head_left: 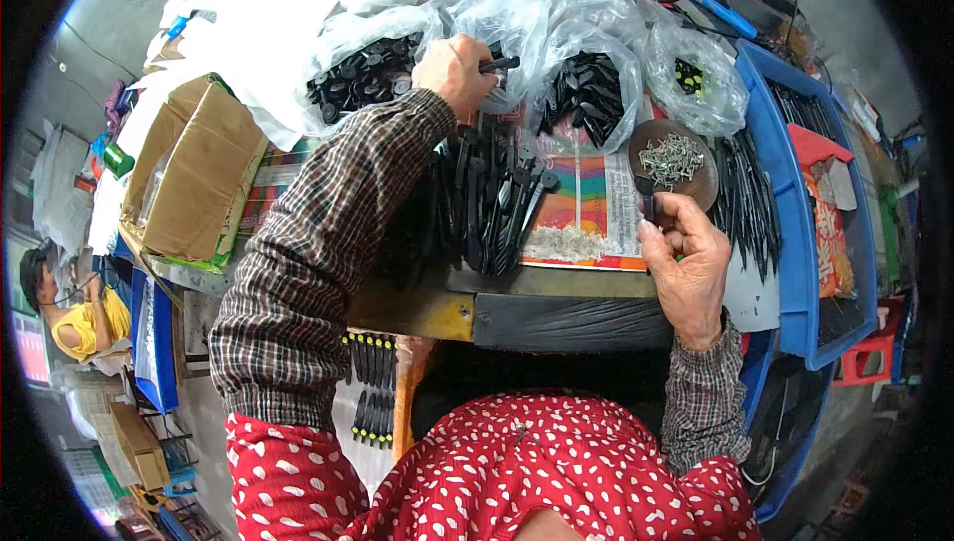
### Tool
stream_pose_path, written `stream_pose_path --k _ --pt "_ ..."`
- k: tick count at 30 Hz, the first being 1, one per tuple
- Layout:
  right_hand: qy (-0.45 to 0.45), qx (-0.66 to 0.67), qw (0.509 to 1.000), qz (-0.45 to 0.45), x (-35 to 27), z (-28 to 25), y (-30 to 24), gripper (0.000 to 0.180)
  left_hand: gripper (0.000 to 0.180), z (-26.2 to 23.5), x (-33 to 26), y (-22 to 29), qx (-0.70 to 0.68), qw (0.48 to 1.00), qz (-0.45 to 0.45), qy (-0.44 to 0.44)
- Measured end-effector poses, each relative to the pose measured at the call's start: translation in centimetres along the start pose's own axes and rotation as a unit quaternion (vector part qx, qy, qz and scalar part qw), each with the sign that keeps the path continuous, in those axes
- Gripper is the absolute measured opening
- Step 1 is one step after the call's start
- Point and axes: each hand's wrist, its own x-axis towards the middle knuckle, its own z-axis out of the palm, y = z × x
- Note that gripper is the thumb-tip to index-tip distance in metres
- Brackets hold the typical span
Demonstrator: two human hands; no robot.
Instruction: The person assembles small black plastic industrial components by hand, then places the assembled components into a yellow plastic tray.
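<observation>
My left hand (457, 74) is closed at the mouth of a clear plastic bag, with a slim black plastic piece (500, 64) sticking out to its right. Its fingertips are partly hidden. My right hand (688, 258) pinches a small black plastic part (648, 207) between thumb and forefinger, just below a round dish (638, 155) of small silvery screws (672, 160). Between the hands lies a heap of long black plastic handles (487, 198). Beyond them, one bag holds black round-headed parts (363, 74) and another holds black pointed pieces (586, 94).
A small bag (699, 79) has black-and-yellow parts in it. Thin black strips (745, 198) lie beside a blue tray (868, 243) at the right. An open cardboard box (194, 183) stands at the left. A person in yellow (89, 327) sits farther left.
</observation>
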Motion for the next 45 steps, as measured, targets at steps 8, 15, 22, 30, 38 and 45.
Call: stream_pose_path --k 8,15,22,30,38,45 --pt "0.013 -0.022 1.000 -0.002 0.2 -0.5 0.7 0.021 0.026 1.3 2.1 0.1 0.006 0.997 0.030 -0.067" --pt "0.020 -0.054 0.998 -0.014 0.1 -0.7 1.1 0.024 0.029 1.3 2.2 0.6 0.046 0.996 0.012 -0.075" --pt "0.025 -0.067 0.997 -0.026 0.1 -0.6 0.8 0.026 0.031 1.5 1.5 0.1 0.021 0.997 0.032 -0.067" --pt "0.016 -0.077 0.996 -0.034 0.1 -0.5 0.9 0.025 0.027 1.6 1.8 -1.7 0.041 0.997 -0.066 -0.027" --pt "0.017 -0.080 0.996 -0.028 0.0 -0.5 0.6 0.025 0.022 -0.1 0.7 -0.9 -0.044 0.998 -0.029 0.030" --pt "0.016 -0.087 0.995 -0.034 0.0 -0.7 0.5 0.023 0.015 -1.7 0.2 -0.4 -0.250 0.959 -0.130 0.010"
